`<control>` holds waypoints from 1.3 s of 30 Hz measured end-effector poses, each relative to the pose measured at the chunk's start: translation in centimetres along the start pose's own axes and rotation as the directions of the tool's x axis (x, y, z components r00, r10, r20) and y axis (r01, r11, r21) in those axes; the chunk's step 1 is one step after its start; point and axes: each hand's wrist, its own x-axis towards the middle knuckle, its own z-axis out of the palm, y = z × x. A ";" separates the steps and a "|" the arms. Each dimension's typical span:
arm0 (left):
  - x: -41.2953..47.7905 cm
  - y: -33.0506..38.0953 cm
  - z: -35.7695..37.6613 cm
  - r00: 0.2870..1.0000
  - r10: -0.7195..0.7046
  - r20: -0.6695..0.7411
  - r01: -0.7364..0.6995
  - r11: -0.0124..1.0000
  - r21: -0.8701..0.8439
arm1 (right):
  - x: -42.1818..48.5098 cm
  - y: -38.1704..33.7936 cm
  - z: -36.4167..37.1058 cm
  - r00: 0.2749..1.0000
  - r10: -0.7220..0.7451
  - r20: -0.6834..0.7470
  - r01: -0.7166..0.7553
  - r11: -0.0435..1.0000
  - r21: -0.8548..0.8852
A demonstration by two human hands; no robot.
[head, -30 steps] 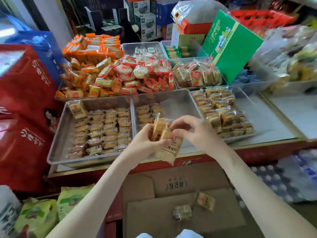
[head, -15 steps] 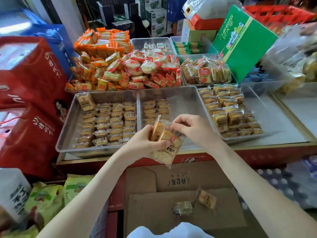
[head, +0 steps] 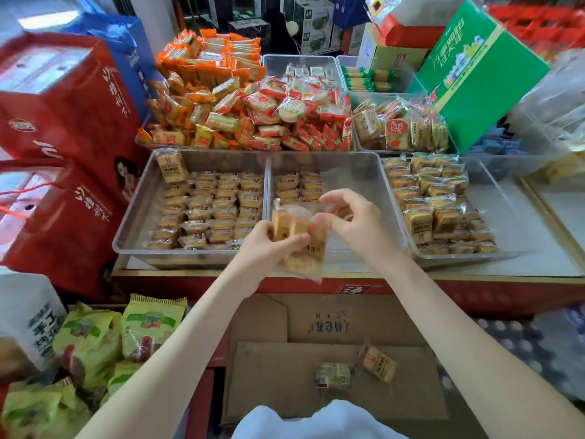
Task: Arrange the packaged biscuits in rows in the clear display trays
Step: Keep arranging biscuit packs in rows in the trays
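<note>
Standing at the counter (head: 538, 264), a person grips a clutch of packaged biscuits (head: 297, 248) in the left hand (head: 269, 245) over the near edge of the middle tray (head: 354, 179) while the right hand (head: 351, 220) pinches one wrapper; the left tray (head: 136, 217) looks full of rows, the middle one has barely two short rows.
</note>
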 end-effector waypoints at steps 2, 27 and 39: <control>0.3 -0.1 0.1 0.996 -0.051 -0.076 0.027 0.957 -0.287 | -0.5 0.6 0.0 0.995 0.091 -0.036 -0.089 0.995 0.043; 0.1 0.4 1.4 0.948 -0.044 -0.314 -0.128 0.854 -0.505 | -3.1 0.6 2.7 0.988 0.142 -0.062 -0.126 0.968 0.217; -0.7 0.9 0.9 0.971 0.051 -0.234 -0.130 0.934 -0.334 | -0.8 -0.6 1.9 0.966 0.157 0.203 -0.232 0.873 0.430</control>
